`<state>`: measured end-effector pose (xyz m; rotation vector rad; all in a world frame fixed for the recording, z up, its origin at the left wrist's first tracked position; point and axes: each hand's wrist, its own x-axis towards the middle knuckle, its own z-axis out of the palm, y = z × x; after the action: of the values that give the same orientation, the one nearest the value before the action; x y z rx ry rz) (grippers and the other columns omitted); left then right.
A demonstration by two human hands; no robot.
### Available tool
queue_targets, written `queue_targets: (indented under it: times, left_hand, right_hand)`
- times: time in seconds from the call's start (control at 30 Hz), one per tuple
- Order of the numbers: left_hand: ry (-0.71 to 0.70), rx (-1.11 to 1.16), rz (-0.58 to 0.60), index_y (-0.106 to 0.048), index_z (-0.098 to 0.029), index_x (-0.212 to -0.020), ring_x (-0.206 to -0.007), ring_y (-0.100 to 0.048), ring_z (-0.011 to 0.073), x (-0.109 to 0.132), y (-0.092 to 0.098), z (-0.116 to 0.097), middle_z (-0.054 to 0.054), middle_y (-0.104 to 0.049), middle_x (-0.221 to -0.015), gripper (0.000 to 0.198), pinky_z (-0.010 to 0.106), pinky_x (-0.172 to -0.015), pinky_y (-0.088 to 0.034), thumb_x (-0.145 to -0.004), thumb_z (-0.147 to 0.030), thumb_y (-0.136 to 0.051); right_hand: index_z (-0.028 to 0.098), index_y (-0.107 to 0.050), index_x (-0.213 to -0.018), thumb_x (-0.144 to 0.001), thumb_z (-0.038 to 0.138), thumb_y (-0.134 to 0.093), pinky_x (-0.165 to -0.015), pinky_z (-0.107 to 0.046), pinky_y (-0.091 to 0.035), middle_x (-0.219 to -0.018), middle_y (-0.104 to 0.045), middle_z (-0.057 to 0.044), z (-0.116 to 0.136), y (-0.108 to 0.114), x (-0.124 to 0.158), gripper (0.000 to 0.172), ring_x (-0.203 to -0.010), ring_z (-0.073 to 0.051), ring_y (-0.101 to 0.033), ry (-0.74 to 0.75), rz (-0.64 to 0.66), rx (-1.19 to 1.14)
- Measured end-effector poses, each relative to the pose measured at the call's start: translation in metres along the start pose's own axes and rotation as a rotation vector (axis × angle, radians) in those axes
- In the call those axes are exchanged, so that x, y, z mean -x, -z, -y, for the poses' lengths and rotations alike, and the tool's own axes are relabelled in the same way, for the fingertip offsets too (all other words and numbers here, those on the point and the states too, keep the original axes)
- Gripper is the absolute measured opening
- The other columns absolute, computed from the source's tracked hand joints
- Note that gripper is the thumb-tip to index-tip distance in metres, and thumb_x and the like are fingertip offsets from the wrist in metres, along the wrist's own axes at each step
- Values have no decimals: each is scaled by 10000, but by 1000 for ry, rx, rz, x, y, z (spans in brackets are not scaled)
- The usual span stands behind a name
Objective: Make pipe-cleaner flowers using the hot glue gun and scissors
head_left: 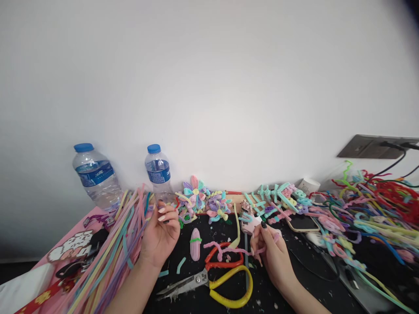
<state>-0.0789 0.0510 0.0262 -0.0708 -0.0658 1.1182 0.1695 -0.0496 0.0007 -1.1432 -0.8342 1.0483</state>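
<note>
My right hand (270,246) is closed on a pink pipe cleaner (234,250), whose kinked free end reaches left over the red handle of the scissors (203,277). Raised beside the bundle of pastel pipe cleaners (126,240) is my left hand (163,235). Its fingers are loosely curled, and the visible palm is bare. Between the hands lies a pink pipe-cleaner piece bound with a green band (195,250). A pale yellow pipe cleaner (236,229) stands near the red handle, and a short teal offcut (180,265) lies above the blades.
Two water bottles (94,174) stand against the wall. Pipe-cleaner flowers (196,194) line the back of the black mat. A phone (303,223), a white paper cup (309,186) and a tangle of pipe cleaners (389,200) are at right, below a wall socket (369,147).
</note>
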Motion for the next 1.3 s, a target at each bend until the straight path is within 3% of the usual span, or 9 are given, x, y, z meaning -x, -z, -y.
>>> queue_targets:
  times: [0.17, 0.33, 0.47, 0.6, 0.67, 0.83, 1.0, 1.2, 1.3]
  left_hand:
    - [-126, -73, -24, -577, -236, -1104, -560, -596, 39, -2, -3, -12, -11, -663, -762, 309, 114, -541, -480, -982, -246, -293]
    - [-77, -206, -90, -408, -239, -1325, -594, -615, 40, -2, 3, -2, 47, -704, -961, 414, 115, -573, -508, -984, -139, -194]
    - [-55, -454, -149, -504, -239, -1238, -579, -603, 38, -2, 9, 10, 41, -691, -967, 393, 131, -560, -527, -936, -57, -330]
    - [-29, -583, -217, -625, -140, -811, -442, -512, 46, -3, 9, 17, -35, -576, -576, 94, 141, -437, -463, -865, -155, -549]
    - [5, -577, -193, -587, -141, -697, -383, -428, 40, -3, 8, 20, -75, -444, -450, 176, 135, -397, -398, -835, -248, -608]
    - [-42, -1062, -97, -633, -130, -811, -348, -351, 27, 2, 9, 33, -45, -513, -496, 232, 141, -370, -287, -778, -358, -654]
    - [-22, -1498, 2, -688, -159, -951, -413, -413, 74, 11, 15, 49, -3, -568, -614, 300, 186, -408, -309, -665, -232, -743]
    - [-254, -1758, 5, -710, -219, -908, -463, -420, 107, 14, 19, 56, -13, -536, -579, 227, 204, -469, -317, -683, -190, -716]
    - [-332, -1852, 27, -710, -210, -777, -485, -442, 114, 13, 19, 54, -5, -535, -579, 71, 206, -495, -321, -711, -195, -692]
  right_hand:
    - [189, -526, -701, -855, 520, -498, -340, -186, -292, -471, -520, 24, 0, -1, 0, 366, -370, -93, -395, -7, 7, -15]
    - [185, -529, -699, -853, 507, -509, -339, -181, -293, -468, -516, 25, -1, -2, 0, 357, -371, -92, -405, -10, 25, -48]
    - [183, -540, -709, -862, 491, -506, -335, -175, -293, -481, -531, 22, -2, -2, 0, 345, -369, -86, -398, -19, 43, -66]
    - [178, -542, -691, -860, 479, -515, -335, -173, -295, -484, -537, 19, -3, -1, 0, 346, -366, -81, -397, -24, 52, -70]
    - [175, -544, -688, -866, 473, -509, -337, -176, -292, -482, -531, 18, -3, -1, 0, 350, -365, -81, -397, -27, 56, -68]
    - [183, -547, -694, -866, 462, -515, -390, -208, -348, -554, -549, 5, -1, -1, 0, 330, -425, -103, -450, 2, 38, -62]
    - [189, -548, -686, -870, 462, -505, -470, -244, -412, -625, -575, -15, 3, -4, 2, 332, -491, -129, -492, 62, 50, 20]
    - [190, -535, -675, -903, 438, -449, -486, -251, -410, -621, -549, -15, 5, -4, 12, 348, -506, -136, -494, 104, 168, 194]
    - [188, -541, -673, -905, 422, -446, -490, -252, -411, -602, -529, -11, 4, -4, 14, 343, -512, -138, -492, 128, 207, 241]
